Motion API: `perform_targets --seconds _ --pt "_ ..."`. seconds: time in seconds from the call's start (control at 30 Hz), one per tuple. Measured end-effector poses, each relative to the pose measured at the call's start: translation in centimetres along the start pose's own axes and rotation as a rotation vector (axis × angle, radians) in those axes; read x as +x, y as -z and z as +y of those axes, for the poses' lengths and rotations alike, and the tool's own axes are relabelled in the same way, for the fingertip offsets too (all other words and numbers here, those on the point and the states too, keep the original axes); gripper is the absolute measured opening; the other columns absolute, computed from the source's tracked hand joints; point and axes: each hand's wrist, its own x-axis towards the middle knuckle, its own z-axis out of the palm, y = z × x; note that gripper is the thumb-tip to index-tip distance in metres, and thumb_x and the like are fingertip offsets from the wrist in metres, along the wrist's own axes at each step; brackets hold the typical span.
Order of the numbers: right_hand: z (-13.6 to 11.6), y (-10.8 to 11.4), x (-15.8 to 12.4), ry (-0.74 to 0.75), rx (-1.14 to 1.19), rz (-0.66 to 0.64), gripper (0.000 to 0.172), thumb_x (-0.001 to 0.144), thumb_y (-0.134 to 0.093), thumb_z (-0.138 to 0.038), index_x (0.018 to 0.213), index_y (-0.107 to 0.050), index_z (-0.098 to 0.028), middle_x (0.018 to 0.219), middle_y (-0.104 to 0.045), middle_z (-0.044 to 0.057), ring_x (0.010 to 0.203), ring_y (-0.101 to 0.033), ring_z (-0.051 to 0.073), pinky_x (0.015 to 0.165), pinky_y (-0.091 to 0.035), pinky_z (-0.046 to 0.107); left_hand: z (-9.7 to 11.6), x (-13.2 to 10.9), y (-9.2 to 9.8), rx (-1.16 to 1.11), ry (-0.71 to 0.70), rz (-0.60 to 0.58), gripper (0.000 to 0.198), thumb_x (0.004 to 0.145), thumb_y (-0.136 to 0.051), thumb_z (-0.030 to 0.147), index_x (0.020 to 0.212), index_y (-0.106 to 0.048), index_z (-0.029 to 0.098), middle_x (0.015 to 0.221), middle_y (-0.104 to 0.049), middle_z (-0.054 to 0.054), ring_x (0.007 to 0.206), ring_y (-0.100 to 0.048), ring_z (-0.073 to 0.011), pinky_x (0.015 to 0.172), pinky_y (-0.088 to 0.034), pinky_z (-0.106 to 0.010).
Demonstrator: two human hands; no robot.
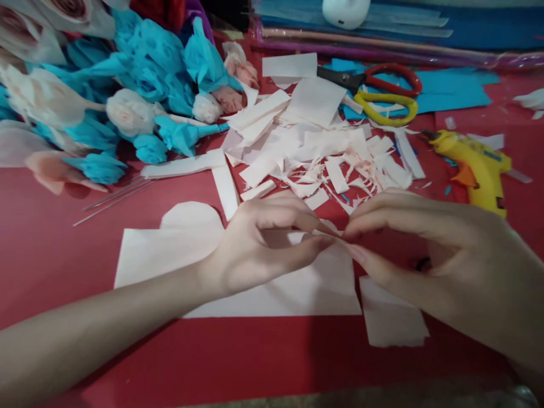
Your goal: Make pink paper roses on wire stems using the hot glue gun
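My left hand (263,243) is closed in a pinch on a small pale paper piece (328,226), most of it hidden by the fingers. From the right, my right hand (442,249) pinches the same piece, thumb and fingertips meeting those of the left. Under both hands lies a large pale paper sheet (272,297) on the red table. A rounded paper piece (191,218) shows along the sheet's far edge. Beneath my right hand rests a smaller pale paper rectangle (393,317) with an uneven near edge.
Paper scraps (314,141) pile up beyond my hands. Scissors (361,79) with red and yellow handles lie behind them on blue paper (450,90). A yellow glue gun (476,164) is at right. Blue and pale paper flowers (148,62) fill the back left, near thin wires (114,198).
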Motion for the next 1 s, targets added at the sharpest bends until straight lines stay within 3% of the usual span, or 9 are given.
perform_targets --seconds 0.47,1.0 --pt "0.03 -0.08 -0.22 0.042 -0.035 0.002 0.005 0.072 -0.058 -0.014 0.071 -0.063 -0.017 0.077 -0.067 0.0 0.069 -0.061 0.01 0.059 -0.048 0.018 0.02 -0.02 -0.15 -0.033 0.069 0.033 0.006 0.072 -0.067 0.013 0.072 -0.07 0.018 0.071 -0.069 -0.003 0.073 -0.062 -0.0154 0.067 -0.051 -0.026" --pt "0.01 -0.5 -0.08 0.115 -0.11 0.057 0.007 0.07 -0.059 -0.01 0.07 -0.062 -0.016 0.072 -0.066 0.0 0.067 -0.06 0.01 0.059 -0.048 0.018 0.12 -0.06 -0.02 -0.094 0.135 -0.02 0.007 0.075 -0.064 0.014 0.075 -0.07 0.017 0.076 -0.07 -0.004 0.077 -0.062 -0.0151 0.07 -0.05 -0.025"
